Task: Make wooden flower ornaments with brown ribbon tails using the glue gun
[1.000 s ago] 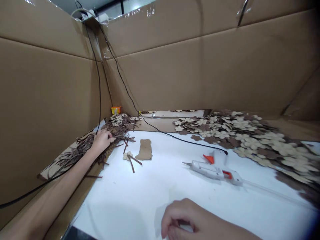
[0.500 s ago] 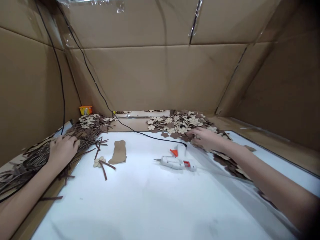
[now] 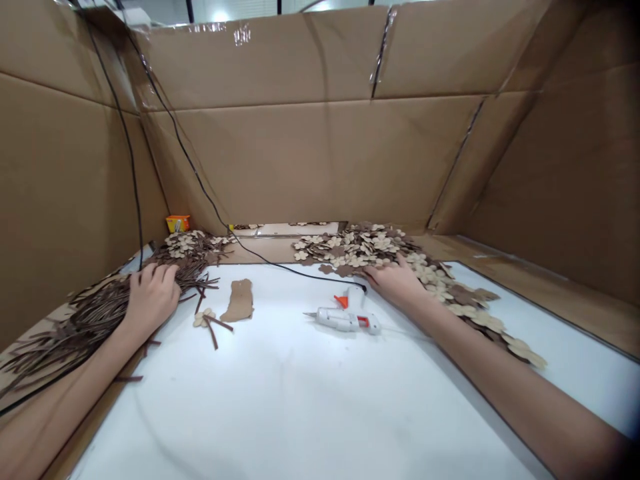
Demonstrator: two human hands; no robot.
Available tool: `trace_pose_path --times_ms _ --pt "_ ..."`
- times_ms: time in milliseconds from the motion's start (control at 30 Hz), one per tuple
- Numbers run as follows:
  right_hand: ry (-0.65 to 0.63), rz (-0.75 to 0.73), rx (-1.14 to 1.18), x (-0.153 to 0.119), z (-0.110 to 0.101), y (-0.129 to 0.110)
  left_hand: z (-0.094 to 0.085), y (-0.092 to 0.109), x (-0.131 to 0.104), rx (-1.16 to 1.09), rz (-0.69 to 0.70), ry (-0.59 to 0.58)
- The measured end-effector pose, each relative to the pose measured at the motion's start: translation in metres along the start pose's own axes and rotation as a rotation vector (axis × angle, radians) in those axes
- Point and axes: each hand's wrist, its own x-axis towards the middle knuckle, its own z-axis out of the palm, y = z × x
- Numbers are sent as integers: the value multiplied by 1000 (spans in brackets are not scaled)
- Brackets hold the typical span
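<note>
My left hand (image 3: 154, 297) lies on a heap of thin brown strips (image 3: 95, 320), its fingers bent into them and the tips hidden. On the other side, my right hand (image 3: 397, 283) reaches to the front edge of a pile of beige and brown flower cut-outs (image 3: 367, 247). Its fingers are apart, one raised, and no flower shows clearly in them. Between my hands a white glue gun (image 3: 343, 319) with an orange trigger lies on its side on the white board (image 3: 280, 400). A beige flower (image 3: 204, 317) with brown strips across it lies left of the gun.
A torn piece of cardboard (image 3: 239, 300) lies near the lone flower. The black cord (image 3: 200, 183) hangs down and runs to the glue gun. Cardboard walls (image 3: 280, 160) enclose the back and sides. An orange box (image 3: 178, 223) stands in the back left corner.
The view has tilted up slightly. My right hand has drawn left to the front edge of the flower pile, uncovering flowers on the right. My left hand remains on the strips, its fingers shifted.
</note>
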Motion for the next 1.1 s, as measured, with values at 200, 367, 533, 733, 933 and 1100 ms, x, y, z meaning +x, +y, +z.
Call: trace_pose_path --times_ms 200,367,533,733,933,1100 --pt "127 -11 87 -9 -14 -3 3 -5 -2 -23 -26 -44" --pt "255 143 321 -9 -24 1 10 -7 0 -9 -38 -52" --pt "335 340 699 -5 -44 -8 14 -7 0 -24 -22 -39" --pt "308 334 1118 -7 -78 -47 16 -9 -1 -58 40 50" --pt "17 248 1732 -33 -100 -108 7 -5 -4 -116 169 139" --pt "-310 167 1871 -50 -104 -141 -4 4 -7 -143 310 160"
